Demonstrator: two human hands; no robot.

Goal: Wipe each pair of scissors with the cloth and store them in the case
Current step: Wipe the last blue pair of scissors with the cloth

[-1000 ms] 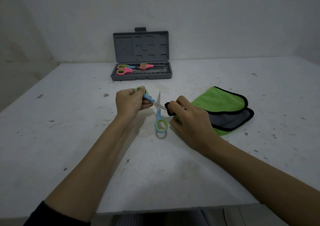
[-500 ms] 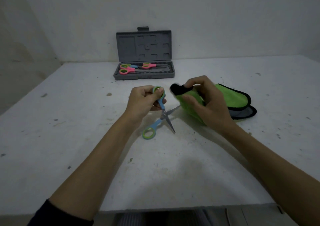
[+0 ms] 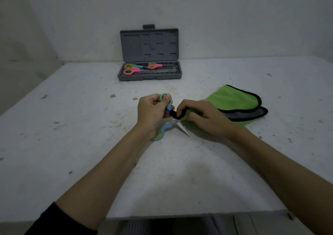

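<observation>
My left hand (image 3: 153,112) grips the upper handle ring of a pair of blue and green scissors (image 3: 163,129), whose blades are spread apart above the table. My right hand (image 3: 203,116) pinches the black-edged corner of a green cloth (image 3: 232,99) and presses it against the scissors near the pivot. One blade tip points down to the right; the other blade is hidden under the cloth. A grey case (image 3: 150,54) stands with its lid up at the back, with three pink and blue scissors (image 3: 132,69) lying in its tray.
The white table (image 3: 72,126) is speckled with small marks. Its front edge runs along the bottom of the view. A wall stands right behind the case, and another closes the left side.
My right hand lifted the cloth corner off the scissors half a second ago and has now brought it back down onto the pivot. The scissors have turned in my left hand.
</observation>
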